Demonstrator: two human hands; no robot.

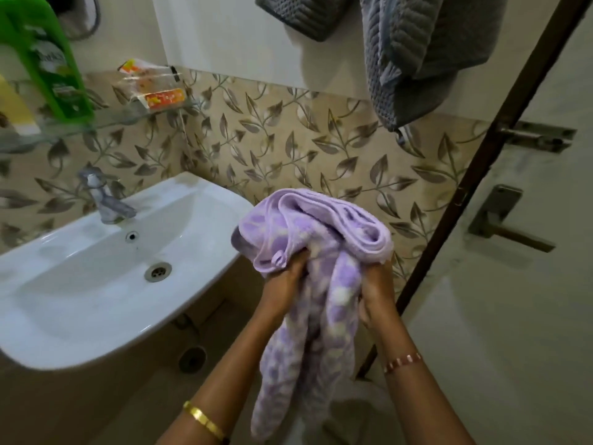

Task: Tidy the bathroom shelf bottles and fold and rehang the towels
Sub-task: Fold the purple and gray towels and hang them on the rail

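Observation:
A lilac towel [308,239] with pale checks is bunched in front of me, its lower part hanging toward the floor. My left hand [282,284] grips it on the left side and my right hand [377,297] grips it on the right, both just under the bunched top. Two grey towels hang on the wall above: one [301,14] at the top centre, a longer one [414,59] to its right. On the glass shelf [106,120] at the upper left stand a green bottle [51,59] and a yellow bottle [14,107], partly cut off by the frame.
A white sink [96,316] with a tap [102,197] fills the left. A clear soap packet [150,88] lies on the shelf's right end. A door with a handle [500,220] and a latch [539,136] stands at the right, close to my right arm.

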